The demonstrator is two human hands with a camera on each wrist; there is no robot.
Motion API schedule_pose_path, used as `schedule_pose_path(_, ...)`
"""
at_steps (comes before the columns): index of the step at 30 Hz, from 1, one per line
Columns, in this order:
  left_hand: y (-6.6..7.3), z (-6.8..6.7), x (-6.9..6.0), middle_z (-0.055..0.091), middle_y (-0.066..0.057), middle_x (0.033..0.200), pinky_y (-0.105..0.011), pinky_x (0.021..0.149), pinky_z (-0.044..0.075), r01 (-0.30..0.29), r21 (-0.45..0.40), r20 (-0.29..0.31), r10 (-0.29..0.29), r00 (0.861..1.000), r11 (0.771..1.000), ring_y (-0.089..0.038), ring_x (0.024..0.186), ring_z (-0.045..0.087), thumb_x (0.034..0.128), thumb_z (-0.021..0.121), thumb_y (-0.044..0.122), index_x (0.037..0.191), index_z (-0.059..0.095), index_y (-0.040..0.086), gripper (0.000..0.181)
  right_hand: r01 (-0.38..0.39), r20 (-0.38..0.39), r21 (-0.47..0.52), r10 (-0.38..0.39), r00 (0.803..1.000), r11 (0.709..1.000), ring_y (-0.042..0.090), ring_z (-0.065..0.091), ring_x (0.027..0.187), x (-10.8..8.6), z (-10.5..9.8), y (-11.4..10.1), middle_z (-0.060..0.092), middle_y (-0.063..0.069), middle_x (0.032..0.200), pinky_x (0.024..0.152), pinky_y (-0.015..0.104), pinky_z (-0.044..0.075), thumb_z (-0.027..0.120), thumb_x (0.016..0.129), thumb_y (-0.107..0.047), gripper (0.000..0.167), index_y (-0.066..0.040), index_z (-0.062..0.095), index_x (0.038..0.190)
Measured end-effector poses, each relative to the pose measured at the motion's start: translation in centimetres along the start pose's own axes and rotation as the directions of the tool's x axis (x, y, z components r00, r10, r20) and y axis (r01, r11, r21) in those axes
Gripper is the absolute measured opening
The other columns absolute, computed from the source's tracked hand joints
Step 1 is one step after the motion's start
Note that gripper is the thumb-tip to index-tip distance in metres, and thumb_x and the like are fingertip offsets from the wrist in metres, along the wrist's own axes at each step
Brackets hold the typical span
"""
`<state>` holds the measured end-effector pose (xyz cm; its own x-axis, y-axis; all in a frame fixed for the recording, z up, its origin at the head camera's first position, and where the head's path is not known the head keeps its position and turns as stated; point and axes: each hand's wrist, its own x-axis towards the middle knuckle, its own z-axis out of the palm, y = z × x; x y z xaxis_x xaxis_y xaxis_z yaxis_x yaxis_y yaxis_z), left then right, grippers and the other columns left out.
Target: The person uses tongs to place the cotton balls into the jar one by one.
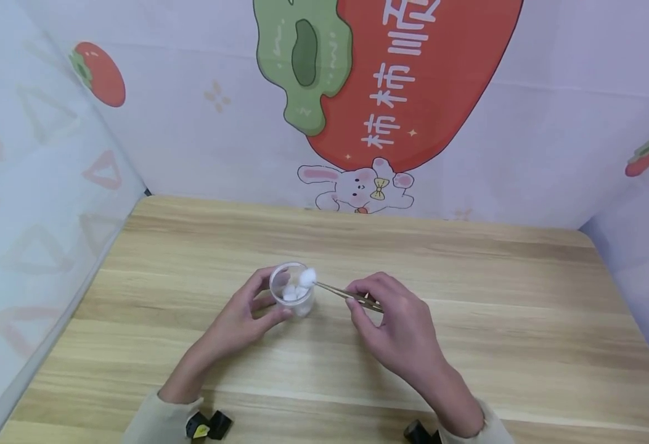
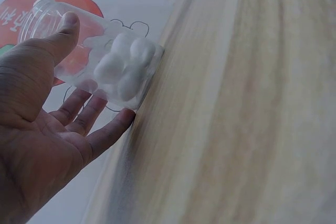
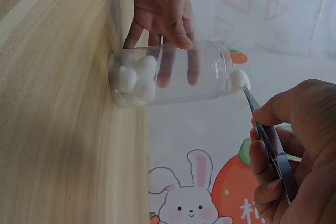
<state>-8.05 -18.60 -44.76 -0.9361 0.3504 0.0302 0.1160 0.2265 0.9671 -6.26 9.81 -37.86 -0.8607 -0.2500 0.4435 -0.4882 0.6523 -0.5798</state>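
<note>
A clear plastic jar (image 1: 301, 306) stands upright on the wooden table, lidless, with several white cotton balls (image 3: 137, 80) at its bottom. My left hand (image 1: 242, 319) holds the jar from the left, thumb on the near side and fingers round the far side. In my right hand (image 1: 399, 317) I grip metal tweezers (image 3: 270, 148) between thumb and fingers. Their tips pinch one cotton ball (image 1: 307, 277) at the jar's mouth, by the right side of the rim. The right wrist view shows that ball (image 3: 240, 81) just at the opening, above the balls inside.
The wooden table (image 1: 524, 320) runs back to a printed cloth backdrop (image 1: 191, 142) with a rabbit and red fruit. Cloth walls also stand at left and right. Small black devices (image 1: 220, 425) sit by both wrists at the near edge.
</note>
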Motion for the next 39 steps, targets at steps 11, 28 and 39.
schedule_pose_path(11,-0.21,-0.07,0.03,0.052,-0.015,0.154,-0.033,0.102,0.064,-0.003,-0.016,0.011,0.003,1.0,1.0,-0.045,0.137,0.06,0.0938,0.082,0.015,0.156,0.043,0.016,0.073,0.014,-0.015,-0.009,-0.014,1.0,1.0,0.002,0.068,0.083,0.26,0.25,0.5,0.072,-0.012,0.093,0.068,0.025,0.062,0.081,0.087,-0.007,0.02,-0.02,0.077,0.1)
schedule_pose_path(28,-0.12,-0.07,-0.07,0.054,-0.013,0.153,-0.036,0.108,0.062,0.012,0.035,-0.007,-0.011,1.0,0.999,-0.04,0.14,0.058,0.0934,0.083,0.018,0.156,0.043,0.018,0.074,0.025,-0.023,-0.031,-0.026,0.999,0.999,0.003,0.07,0.084,0.24,0.45,0.39,0.073,-0.011,0.094,0.067,0.025,0.062,0.082,0.087,-0.009,0.018,-0.02,0.077,0.101)
schedule_pose_path(39,-0.19,-0.04,0.06,0.053,-0.015,0.153,-0.034,0.104,0.063,0.006,0.012,0.005,-0.007,1.0,1.0,-0.043,0.138,0.06,0.0941,0.082,0.019,0.156,0.042,0.018,0.074,0.032,-0.034,-0.046,-0.033,0.999,0.998,0.004,0.07,0.083,0.15,0.28,0.39,0.073,-0.011,0.093,0.065,0.024,0.06,0.082,0.086,-0.008,0.019,-0.02,0.077,0.1)
